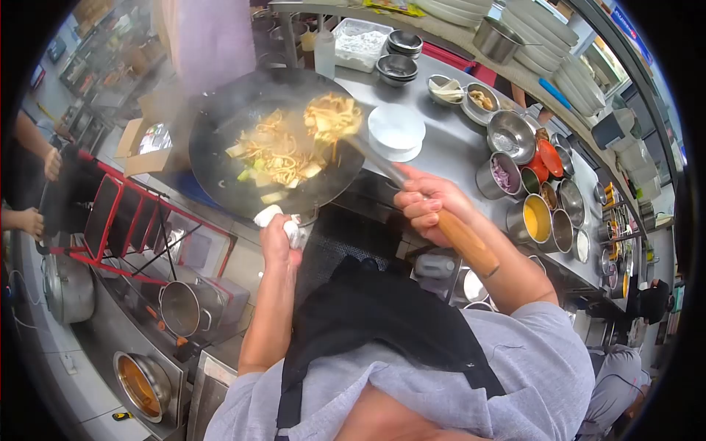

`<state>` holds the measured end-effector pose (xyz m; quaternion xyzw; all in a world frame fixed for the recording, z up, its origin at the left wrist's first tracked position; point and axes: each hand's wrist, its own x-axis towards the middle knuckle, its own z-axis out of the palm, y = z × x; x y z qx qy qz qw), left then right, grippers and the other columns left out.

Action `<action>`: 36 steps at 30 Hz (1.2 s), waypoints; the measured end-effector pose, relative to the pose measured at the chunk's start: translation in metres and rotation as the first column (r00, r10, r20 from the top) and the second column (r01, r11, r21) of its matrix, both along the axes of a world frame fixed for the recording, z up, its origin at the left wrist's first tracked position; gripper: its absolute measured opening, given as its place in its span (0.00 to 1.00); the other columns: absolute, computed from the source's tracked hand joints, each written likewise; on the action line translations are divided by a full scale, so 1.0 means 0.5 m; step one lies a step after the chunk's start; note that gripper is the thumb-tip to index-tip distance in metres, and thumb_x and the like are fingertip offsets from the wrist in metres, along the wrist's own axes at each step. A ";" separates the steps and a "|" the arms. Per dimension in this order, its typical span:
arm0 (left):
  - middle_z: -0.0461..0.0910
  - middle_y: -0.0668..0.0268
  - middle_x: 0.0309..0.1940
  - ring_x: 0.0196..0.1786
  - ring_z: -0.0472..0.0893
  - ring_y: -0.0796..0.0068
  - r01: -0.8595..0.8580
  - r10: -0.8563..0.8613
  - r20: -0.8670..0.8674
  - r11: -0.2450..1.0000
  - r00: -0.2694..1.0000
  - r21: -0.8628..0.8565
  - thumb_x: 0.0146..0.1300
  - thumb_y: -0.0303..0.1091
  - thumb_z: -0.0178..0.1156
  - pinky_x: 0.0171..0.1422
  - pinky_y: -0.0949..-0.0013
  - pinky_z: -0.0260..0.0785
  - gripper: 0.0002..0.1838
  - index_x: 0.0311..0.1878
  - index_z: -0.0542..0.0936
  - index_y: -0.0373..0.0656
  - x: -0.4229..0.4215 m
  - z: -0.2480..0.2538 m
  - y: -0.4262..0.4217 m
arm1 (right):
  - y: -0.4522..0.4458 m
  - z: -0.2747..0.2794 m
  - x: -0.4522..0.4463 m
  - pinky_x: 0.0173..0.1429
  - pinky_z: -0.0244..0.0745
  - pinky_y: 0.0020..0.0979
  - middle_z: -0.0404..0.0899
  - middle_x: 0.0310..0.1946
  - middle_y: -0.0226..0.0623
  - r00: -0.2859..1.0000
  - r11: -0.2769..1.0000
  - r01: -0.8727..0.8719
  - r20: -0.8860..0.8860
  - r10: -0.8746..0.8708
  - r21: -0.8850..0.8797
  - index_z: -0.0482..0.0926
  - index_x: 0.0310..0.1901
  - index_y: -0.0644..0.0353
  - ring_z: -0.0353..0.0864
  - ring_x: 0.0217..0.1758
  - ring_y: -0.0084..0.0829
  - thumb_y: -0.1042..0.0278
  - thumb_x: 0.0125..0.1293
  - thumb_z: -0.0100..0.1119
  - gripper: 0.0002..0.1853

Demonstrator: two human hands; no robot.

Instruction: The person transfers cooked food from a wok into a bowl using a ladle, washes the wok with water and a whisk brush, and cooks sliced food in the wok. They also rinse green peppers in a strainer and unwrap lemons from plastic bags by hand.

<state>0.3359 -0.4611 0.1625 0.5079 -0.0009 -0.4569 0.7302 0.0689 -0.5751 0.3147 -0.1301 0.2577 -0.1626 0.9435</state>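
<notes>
A large black wok [220,176] holds steaming noodles with pale vegetable pieces [276,158]. My left hand [278,239] is closed around a white cloth [288,224] at the wok's near edge; the handle under it is hidden. The fingers of my right hand [430,202] wrap round the ladle [467,241], which has a wooden grip and a metal shaft. Its bowl end, over the wok's right side, carries a heap of noodles [332,117]. White plates [397,128] are stacked on the steel counter just right of the wok.
Metal bowls and pots [511,137] crowd the counter's right side, one with yellow liquid [537,218]. A white tub [360,44] stands behind. At left, another person's hands [53,163] hold a red-framed cart [110,217]. A cardboard box [145,147] lies beyond the wok.
</notes>
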 end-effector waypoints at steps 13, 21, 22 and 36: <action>0.79 0.62 0.24 0.25 0.80 0.69 -0.103 0.120 0.158 0.988 0.980 -0.114 0.53 0.22 0.56 0.27 0.66 0.70 0.03 0.31 0.74 0.42 -0.073 -0.036 -0.252 | -0.222 -0.136 -0.235 0.19 0.60 0.22 0.64 0.24 0.26 0.902 0.915 -0.061 -0.414 -0.120 -0.399 0.48 0.78 0.37 0.58 0.16 0.14 0.76 0.71 0.47 0.38; 0.76 0.65 0.23 0.24 0.78 0.71 -0.056 0.072 0.169 0.994 0.983 -0.099 0.50 0.21 0.56 0.26 0.67 0.68 0.05 0.30 0.74 0.43 -0.073 -0.031 -0.278 | -0.186 -0.310 -0.294 0.43 0.75 0.51 0.82 0.33 0.57 0.476 0.288 -0.713 -0.744 -0.469 -0.639 0.42 0.80 0.39 0.82 0.32 0.56 0.73 0.66 0.53 0.45; 0.76 0.66 0.23 0.24 0.78 0.71 -0.067 0.082 0.169 0.993 0.982 -0.094 0.50 0.21 0.56 0.25 0.67 0.68 0.05 0.30 0.74 0.43 -0.076 -0.027 -0.281 | -0.183 -0.309 -0.302 0.43 0.75 0.51 0.82 0.33 0.57 0.482 0.289 -0.709 -0.742 -0.466 -0.643 0.42 0.80 0.39 0.82 0.32 0.56 0.73 0.66 0.53 0.45; 0.76 0.64 0.24 0.24 0.79 0.68 -0.017 0.027 0.192 0.998 0.981 -0.053 0.52 0.21 0.55 0.25 0.65 0.70 0.07 0.36 0.74 0.41 -0.107 -0.014 -0.290 | -0.334 -0.277 -0.192 0.23 0.69 0.33 0.70 0.19 0.34 0.879 0.497 -0.346 -0.459 -0.125 -0.796 0.44 0.80 0.39 0.71 0.16 0.29 0.78 0.65 0.49 0.44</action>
